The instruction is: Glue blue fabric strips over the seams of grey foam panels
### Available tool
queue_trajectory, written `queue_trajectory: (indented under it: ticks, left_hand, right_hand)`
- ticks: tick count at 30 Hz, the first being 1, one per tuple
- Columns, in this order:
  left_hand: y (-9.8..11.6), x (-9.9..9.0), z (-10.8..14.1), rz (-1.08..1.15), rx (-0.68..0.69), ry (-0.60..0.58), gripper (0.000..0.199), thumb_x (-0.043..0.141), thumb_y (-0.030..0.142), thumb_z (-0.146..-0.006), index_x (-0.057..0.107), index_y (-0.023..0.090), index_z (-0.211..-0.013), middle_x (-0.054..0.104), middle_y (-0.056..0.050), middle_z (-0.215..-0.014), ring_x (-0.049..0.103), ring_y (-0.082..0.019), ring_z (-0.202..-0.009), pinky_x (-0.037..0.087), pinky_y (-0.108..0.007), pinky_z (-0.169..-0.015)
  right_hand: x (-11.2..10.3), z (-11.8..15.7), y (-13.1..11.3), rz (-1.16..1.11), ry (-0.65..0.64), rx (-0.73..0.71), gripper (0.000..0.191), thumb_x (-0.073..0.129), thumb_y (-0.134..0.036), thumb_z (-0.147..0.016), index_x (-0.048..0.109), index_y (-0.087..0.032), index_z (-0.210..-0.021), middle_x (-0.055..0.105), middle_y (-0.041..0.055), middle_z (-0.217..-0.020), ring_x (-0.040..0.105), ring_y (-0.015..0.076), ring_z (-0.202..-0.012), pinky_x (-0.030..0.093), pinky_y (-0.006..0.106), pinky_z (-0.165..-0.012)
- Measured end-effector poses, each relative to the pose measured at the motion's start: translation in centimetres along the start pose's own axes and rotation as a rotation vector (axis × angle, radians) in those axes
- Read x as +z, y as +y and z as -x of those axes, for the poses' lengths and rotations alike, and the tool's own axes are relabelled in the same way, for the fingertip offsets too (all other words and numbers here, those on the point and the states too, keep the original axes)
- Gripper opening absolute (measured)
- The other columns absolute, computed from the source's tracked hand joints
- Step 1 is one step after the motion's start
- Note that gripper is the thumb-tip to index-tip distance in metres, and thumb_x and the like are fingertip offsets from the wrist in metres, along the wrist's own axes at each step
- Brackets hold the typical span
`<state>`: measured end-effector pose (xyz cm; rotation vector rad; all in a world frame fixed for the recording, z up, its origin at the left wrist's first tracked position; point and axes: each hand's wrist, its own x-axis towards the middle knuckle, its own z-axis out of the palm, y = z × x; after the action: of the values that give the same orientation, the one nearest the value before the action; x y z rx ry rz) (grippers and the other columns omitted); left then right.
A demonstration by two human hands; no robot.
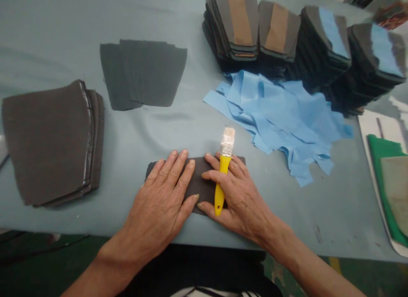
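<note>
My left hand (158, 199) lies flat with its fingers apart on a dark grey fabric piece (199, 182), pressing it to the table. My right hand (237, 199) rests on the same piece and grips a flat paint brush (223, 169) with a yellow plastic handle. The brush stands tilted between the fingers, its pale bristles pointing away from me and coated with something glossy. The hands cover most of the fabric piece, so its full shape is hidden.
A grey-blue covered table holds a dark stack of fabric at left and loose grey pieces (143, 73) behind it. Crumpled blue sheets (274, 118) lie at right, before tall stacks of dark pieces (277, 33) with tan and blue strips. A green-edged board (387, 186) lies at far right.
</note>
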<state>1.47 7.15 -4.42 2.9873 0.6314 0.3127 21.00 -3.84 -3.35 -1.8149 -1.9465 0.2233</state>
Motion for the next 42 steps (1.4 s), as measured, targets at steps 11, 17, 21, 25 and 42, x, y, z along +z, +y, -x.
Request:
queue_trajectory:
  ticks: [11, 17, 21, 25, 42]
  left_hand:
    - [-0.3, -0.3, -0.1, -0.018, 0.023, -0.039, 0.065, 0.033, 0.047, -0.112, 0.04, 0.005, -0.161, 0.037, -0.024, -0.171, 0.037, -0.041, -0.159, 0.033, -0.056, -0.126]
    - [-0.4, -0.4, -0.1, -0.02, 0.03, -0.048, 0.065, 0.033, 0.048, -0.112, 0.038, 0.005, -0.161, 0.036, -0.024, -0.172, 0.033, -0.04, -0.161, 0.031, -0.056, -0.128]
    - [-0.4, -0.4, -0.1, -0.036, 0.032, -0.051, 0.066, 0.031, 0.049, -0.112, 0.039, 0.005, -0.161, 0.038, -0.024, -0.171, 0.035, -0.041, -0.16, 0.034, -0.058, -0.126]
    - [-0.5, -0.2, -0.2, -0.057, 0.033, -0.038, 0.067, 0.028, 0.05, -0.112, 0.042, 0.005, -0.16, 0.039, -0.024, -0.17, 0.038, -0.041, -0.158, 0.037, -0.058, -0.125]
    - [-0.5, 0.8, 0.0, -0.014, 0.029, 0.046, 0.065, 0.032, 0.047, -0.111, 0.045, 0.005, -0.159, 0.044, -0.024, -0.167, 0.041, -0.04, -0.157, 0.037, -0.057, -0.125]
  right_hand:
    - [-1.3, 2.1, 1.9, 0.035, -0.004, -0.014, 0.065, 0.088, -0.047, -0.084, 0.051, -0.021, -0.131, 0.048, 0.0251, -0.162, 0.051, 0.0381, -0.148, 0.044, 0.062, -0.12]
    - [-2.3, 3.8, 3.1, 0.037, -0.021, 0.017, 0.063, 0.085, -0.046, -0.086, 0.051, -0.023, -0.133, 0.045, 0.0222, -0.165, 0.047, 0.0365, -0.152, 0.044, 0.063, -0.12]
    - [-2.5, 4.4, 3.6, 0.054, 0.002, 0.001, 0.066, 0.086, -0.05, -0.086, 0.051, -0.022, -0.134, 0.047, 0.0237, -0.163, 0.047, 0.0377, -0.151, 0.043, 0.064, -0.121]
    - [-3.1, 4.5, 3.7, 0.047, -0.004, 0.016, 0.066, 0.086, -0.051, -0.086, 0.052, -0.023, -0.134, 0.049, 0.0222, -0.162, 0.049, 0.0382, -0.15, 0.04, 0.066, -0.122]
    - [3.7, -4.1, -2.2, -0.235, 0.345, 0.195, 0.042, 0.056, -0.03, -0.106, 0.044, -0.017, -0.144, 0.047, 0.0249, -0.162, 0.045, 0.0292, -0.153, 0.042, 0.051, -0.124]
